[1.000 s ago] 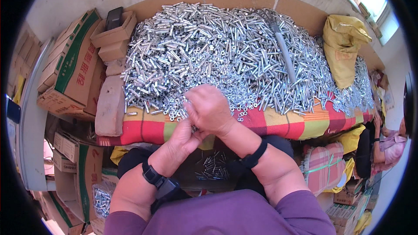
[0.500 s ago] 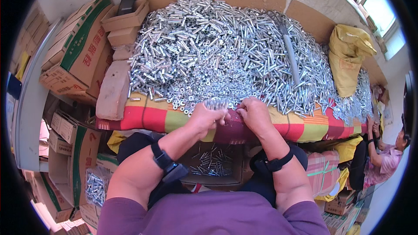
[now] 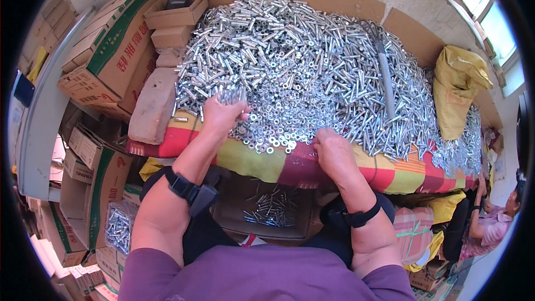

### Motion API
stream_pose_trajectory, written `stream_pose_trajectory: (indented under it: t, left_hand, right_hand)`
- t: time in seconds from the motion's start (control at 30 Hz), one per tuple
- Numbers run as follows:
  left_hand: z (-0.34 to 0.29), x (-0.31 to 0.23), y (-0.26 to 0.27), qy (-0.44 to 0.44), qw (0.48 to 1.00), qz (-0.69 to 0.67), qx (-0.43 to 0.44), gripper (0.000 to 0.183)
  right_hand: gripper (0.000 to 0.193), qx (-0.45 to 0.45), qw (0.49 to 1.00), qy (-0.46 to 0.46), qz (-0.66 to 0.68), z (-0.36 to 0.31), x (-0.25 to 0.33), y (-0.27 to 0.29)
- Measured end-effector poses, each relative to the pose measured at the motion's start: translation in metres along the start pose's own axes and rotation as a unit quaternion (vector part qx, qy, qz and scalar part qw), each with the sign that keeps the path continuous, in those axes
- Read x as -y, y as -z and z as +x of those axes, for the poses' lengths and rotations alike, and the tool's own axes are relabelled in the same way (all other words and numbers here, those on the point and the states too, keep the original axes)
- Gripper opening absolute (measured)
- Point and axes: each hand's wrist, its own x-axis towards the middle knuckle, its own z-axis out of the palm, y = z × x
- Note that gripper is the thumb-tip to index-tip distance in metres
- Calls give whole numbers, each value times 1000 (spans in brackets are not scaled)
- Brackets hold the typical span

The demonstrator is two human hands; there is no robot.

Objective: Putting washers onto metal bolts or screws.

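Observation:
My left hand point(image 3: 219, 114) is curled around several shiny metal sleeves point(image 3: 231, 96), held side by side over the front left of the heap. Under and beside it lie loose tubular sleeves point(image 3: 223, 50) and, towards the middle, many small washers and nuts point(image 3: 281, 117). At the front edge of the heap, my right hand point(image 3: 335, 151) has its thumb and fingers drawn together just above the checked cloth point(image 3: 304, 164). Whatever may be between those fingertips is hidden. Long thin bolts point(image 3: 356, 83) are piled beyond and to the right of it.
A grey bar point(image 3: 385, 86) lies across the heap, left of a yellow sack point(image 3: 454, 97). A stone block point(image 3: 153, 106) and cartons point(image 3: 111, 50) border the left. Below the table edge, an open box point(image 3: 228, 212) holds bolts. Another person point(image 3: 496, 217) works at far right.
My left hand has moved left and away from me, carrying the sleeves from near the right hand to over the heap. My right hand stays near the cloth's edge; the view has shifted slightly.

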Motion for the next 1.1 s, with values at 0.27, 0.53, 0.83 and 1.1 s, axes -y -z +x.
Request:
stream_pose_trajectory:
  t: [0.27, 0.53, 0.83, 1.1]
  left_hand:
    - [-61, 19, -14, 144, 962, 17, 231, 13]
    - [-12, 39, -18, -24, 994, 56, 88, 21]
    - [-47, 26, -21, -55, 984, 48, 160, 13]
    - [-49, 33, -20, -194, 949, 96, 231, 16]
  right_hand:
    - [9, -18, 978, 117, 175, 11, 20, -13]
    - [12, 30, 997, 47, 57, 17, 31, -15]
    - [8, 84, 831, -97, 541, 21, 23, -12]
    - [8, 159, 643, -156, 733, 14, 30, -24]
